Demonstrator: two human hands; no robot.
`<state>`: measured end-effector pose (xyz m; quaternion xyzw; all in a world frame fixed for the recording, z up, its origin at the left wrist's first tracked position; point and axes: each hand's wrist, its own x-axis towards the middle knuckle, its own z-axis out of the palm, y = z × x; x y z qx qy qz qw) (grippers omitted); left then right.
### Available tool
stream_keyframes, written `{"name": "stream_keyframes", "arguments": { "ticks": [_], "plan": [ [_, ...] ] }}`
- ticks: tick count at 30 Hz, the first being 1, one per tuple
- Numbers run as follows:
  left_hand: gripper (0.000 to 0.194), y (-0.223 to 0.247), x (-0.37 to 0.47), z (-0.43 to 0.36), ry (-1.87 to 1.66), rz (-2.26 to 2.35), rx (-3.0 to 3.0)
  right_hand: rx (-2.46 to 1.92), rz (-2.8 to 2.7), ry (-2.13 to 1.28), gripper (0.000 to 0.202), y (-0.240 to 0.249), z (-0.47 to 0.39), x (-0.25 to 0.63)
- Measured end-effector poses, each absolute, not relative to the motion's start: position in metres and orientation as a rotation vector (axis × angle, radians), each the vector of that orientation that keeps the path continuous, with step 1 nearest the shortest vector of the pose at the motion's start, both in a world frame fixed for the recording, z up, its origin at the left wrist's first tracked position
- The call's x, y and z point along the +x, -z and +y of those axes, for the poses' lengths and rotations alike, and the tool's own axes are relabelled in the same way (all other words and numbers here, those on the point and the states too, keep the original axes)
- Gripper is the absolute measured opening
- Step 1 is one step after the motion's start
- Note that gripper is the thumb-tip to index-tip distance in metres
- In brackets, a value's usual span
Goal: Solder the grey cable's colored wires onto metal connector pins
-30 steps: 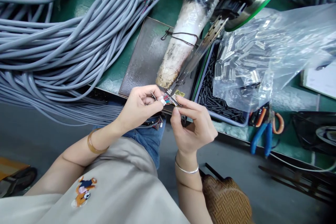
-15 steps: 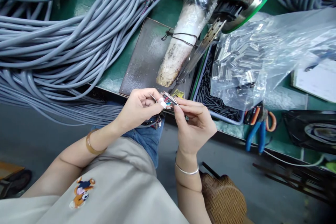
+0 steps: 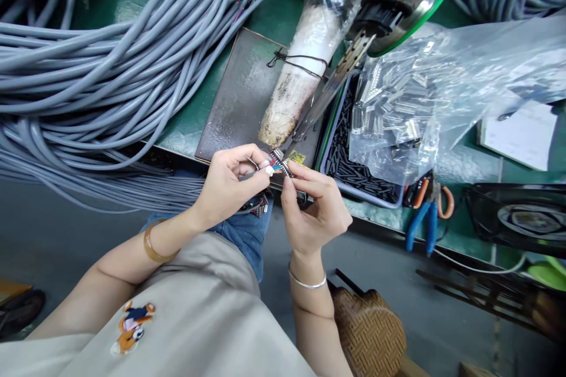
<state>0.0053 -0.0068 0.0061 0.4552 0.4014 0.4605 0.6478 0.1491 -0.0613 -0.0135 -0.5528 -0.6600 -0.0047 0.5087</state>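
Observation:
My left hand (image 3: pixel 230 185) pinches thin coloured wires (image 3: pixel 276 169) between thumb and forefinger, with white wraps on the fingertips. The thumb and fingers of my right hand (image 3: pixel 316 206) close on a small metal multi-pin connector (image 3: pixel 280 159), which the wire ends meet. Whether the wires are joined to its pins is too small to tell. Just beyond the connector, a slim metal rod like a soldering iron (image 3: pixel 325 91) slants down beside a plastic-wrapped white tube (image 3: pixel 294 79) with a browned end. Several wired connectors (image 3: pixel 260 206) lie by my lap below the left hand.
Grey cables (image 3: pixel 110 65) cover the bench's left side. A dark plate (image 3: pixel 230 94) lies under the tube. To the right are a tray of black sleeves (image 3: pixel 349 165), a plastic bag of connectors (image 3: pixel 398 106), blue-handled pliers (image 3: pixel 422 224) and papers (image 3: pixel 522 129). A woven-pattern stool (image 3: pixel 369 330) stands below.
The view has shifted slightly. The connector is now tilted more steeply between my fingertips, close to the tip of the rod. Both hands keep their pinch.

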Motion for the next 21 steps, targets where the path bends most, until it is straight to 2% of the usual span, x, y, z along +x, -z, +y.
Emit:
{"name": "stream_keyframes", "arguments": {
  "ticks": [21],
  "plan": [
    [0.011,-0.0057,0.0082,-0.0067,-1.066,1.008,1.096,-1.314,-1.617,0.029,0.019,0.0162,-0.055,0.1523]
  ]
}}
